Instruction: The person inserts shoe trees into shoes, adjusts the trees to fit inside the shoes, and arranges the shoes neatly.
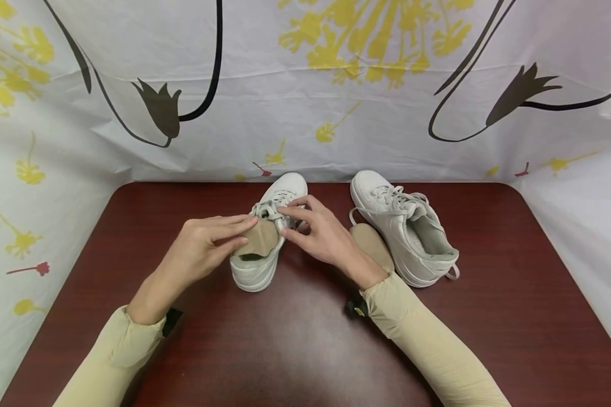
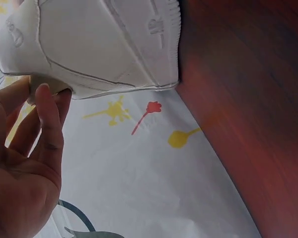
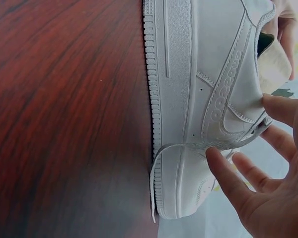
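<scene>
A white lace-up sneaker [image 1: 254, 276] stands left of centre, its toe pointing away from me. A beige insole [image 1: 263, 238] sticks up out of its opening, and a dark gap shows behind it near the heel. My left hand [image 1: 203, 246] pinches the insole's left edge between thumb and fingers. On the other side, my right hand [image 1: 318, 232] has its fingers spread along the shoe. Its thumb [image 3: 280, 106] touches the collar, while another fingertip [image 3: 213, 156] meets the loose shoelace [image 3: 193, 145] hanging down the side. The front part of the insole is hidden.
A second white sneaker [image 1: 412, 249] stands to the right, laces loose. Against its left side lies another beige insole [image 1: 371, 246], partly behind my right forearm. The dark red table [image 1: 265, 350] ends at a patterned white sheet [image 1: 265, 113] at the back.
</scene>
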Tool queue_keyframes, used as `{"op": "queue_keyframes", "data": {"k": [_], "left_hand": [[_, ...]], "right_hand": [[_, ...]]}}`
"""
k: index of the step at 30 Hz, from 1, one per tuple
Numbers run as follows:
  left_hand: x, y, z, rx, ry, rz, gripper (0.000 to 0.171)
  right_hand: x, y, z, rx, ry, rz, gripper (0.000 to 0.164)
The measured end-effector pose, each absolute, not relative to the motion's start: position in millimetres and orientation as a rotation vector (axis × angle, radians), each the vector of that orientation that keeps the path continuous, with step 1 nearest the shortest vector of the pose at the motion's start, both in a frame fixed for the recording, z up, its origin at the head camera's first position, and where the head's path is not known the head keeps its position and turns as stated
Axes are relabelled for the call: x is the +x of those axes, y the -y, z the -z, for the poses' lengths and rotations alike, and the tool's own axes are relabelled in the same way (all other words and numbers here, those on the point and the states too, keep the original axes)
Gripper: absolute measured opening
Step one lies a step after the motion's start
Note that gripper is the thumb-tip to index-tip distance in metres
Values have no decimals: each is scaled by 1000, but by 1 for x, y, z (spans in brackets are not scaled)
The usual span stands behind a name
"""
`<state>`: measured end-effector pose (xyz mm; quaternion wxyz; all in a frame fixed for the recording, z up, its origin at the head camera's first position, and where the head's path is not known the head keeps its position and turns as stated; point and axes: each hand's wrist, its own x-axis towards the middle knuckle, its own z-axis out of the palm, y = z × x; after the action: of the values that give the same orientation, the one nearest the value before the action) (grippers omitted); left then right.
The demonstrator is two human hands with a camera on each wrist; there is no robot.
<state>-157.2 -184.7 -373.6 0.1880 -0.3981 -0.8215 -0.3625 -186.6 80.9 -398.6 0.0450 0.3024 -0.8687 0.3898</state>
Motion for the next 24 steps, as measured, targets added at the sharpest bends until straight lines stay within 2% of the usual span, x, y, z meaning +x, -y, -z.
{"op": "queue_keyframes", "data": {"k": [24], "left_hand": [[-163, 184, 382, -1084, 2336, 912, 48]], "right_hand": [[-188, -80, 398, 925, 2667, -1170, 44]]}}
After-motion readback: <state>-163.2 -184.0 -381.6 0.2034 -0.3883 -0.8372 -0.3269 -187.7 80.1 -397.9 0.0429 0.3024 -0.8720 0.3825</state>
